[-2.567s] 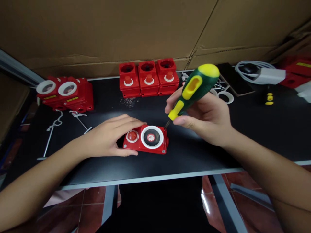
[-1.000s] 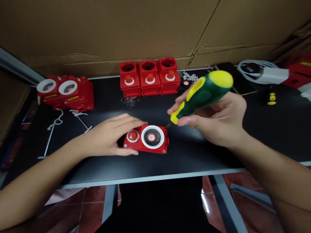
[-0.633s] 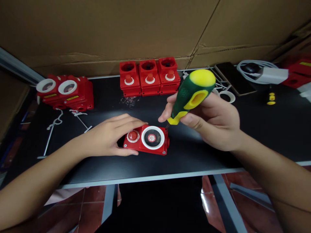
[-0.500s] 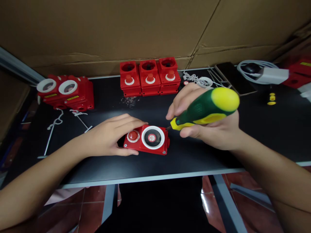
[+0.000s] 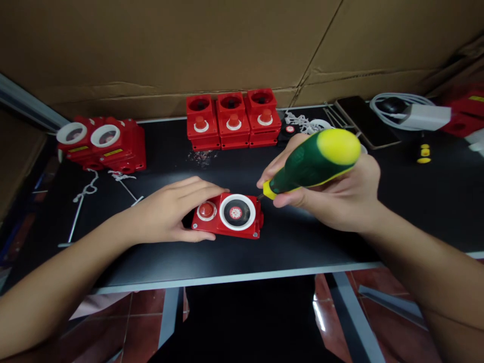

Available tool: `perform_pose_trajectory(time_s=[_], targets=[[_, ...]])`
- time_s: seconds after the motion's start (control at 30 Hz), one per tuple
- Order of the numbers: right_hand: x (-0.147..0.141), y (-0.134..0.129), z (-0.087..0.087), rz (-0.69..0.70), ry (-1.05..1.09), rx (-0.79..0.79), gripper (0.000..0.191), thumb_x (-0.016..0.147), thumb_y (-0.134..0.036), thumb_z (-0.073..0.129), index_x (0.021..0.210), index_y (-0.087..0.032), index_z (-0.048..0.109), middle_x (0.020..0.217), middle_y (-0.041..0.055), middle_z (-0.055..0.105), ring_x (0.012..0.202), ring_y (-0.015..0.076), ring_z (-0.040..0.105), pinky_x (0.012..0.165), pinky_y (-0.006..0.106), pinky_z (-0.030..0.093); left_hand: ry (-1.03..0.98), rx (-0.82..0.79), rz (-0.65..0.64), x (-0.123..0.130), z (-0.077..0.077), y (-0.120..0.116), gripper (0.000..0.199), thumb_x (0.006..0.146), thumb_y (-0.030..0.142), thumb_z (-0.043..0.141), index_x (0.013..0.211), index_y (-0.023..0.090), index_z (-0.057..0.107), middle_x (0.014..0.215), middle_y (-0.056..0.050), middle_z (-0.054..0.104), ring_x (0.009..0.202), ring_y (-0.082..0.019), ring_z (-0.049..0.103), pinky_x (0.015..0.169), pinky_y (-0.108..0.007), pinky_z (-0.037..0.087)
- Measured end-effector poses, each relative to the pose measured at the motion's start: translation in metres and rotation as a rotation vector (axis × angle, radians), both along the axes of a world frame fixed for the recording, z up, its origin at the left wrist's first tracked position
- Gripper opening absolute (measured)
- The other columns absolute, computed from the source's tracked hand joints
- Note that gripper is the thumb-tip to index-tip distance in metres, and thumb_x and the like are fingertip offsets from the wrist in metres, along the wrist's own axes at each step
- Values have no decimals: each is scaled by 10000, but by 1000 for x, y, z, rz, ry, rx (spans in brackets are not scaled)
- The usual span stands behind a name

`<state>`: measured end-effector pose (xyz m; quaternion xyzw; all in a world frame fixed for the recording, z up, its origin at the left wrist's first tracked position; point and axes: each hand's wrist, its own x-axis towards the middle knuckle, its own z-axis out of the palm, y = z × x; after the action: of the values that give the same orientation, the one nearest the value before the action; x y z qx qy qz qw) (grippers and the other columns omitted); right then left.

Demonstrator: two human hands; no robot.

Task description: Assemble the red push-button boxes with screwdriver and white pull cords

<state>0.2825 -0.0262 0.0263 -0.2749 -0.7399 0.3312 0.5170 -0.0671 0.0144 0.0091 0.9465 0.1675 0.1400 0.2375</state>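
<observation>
A red alarm box (image 5: 227, 229) lies flat near the front of the black table, with a white-ringed round window and a red button on its face. My left hand (image 5: 177, 209) grips its left end, fingers along the far side and thumb on the near side. My right hand (image 5: 340, 199) is closed around a green and yellow screwdriver (image 5: 306, 161). The tool leans, its tip at the box's far right corner, where a screw would be too small to make out.
Three red housings (image 5: 233, 123) stand in a row against the cardboard (image 5: 170, 45). Two more red alarm boxes (image 5: 124, 146) stand at left, near small hammers (image 5: 76, 222) on cords. At right lie a phone (image 5: 366, 121), a white charger (image 5: 425, 117) and yellow pieces (image 5: 424, 151).
My right hand has turned the screwdriver, and its handle has swung slightly left and up. The alarm box has barely shifted. My left hand stays in place on it.
</observation>
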Motion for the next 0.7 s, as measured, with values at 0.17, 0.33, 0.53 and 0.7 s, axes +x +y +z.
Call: perform_pose_trajectory(time_s=[0.17,0.33,0.53,0.7], targets=[[-1,-3,3,161,86,-132,242,1106,-214,929,1341,-254,891,1227,52,926,1101,252,916,1050,448,775,-1,-6,6,1,0,0,743,1169,615,862,1752,227,612,1563,-199,814,1390,-358,816,1243,-483,658],[1,4,5,203,33,-136,242,1118,-334,933,1331,-235,880,1242,82,897,1147,257,881,1068,445,762,-5,0,9,0,0,1,741,1171,629,853,1748,230,613,1570,-194,810,1392,-358,814,1242,-473,650],[1,17,-5,100,-75,-18,435,855,-554,1150,1036,-250,896,1068,47,804,973,235,772,959,439,712,5,-22,12,-1,2,1,737,1162,588,877,1762,254,611,1562,-175,817,1367,-347,817,1229,-466,649],[-3,13,-6,25,5,-31,441,801,-522,1188,1017,-258,908,1021,44,830,924,249,774,924,465,731,16,-11,6,-1,1,1,733,1180,610,845,1766,249,592,1554,-181,817,1361,-348,817,1224,-477,653]])
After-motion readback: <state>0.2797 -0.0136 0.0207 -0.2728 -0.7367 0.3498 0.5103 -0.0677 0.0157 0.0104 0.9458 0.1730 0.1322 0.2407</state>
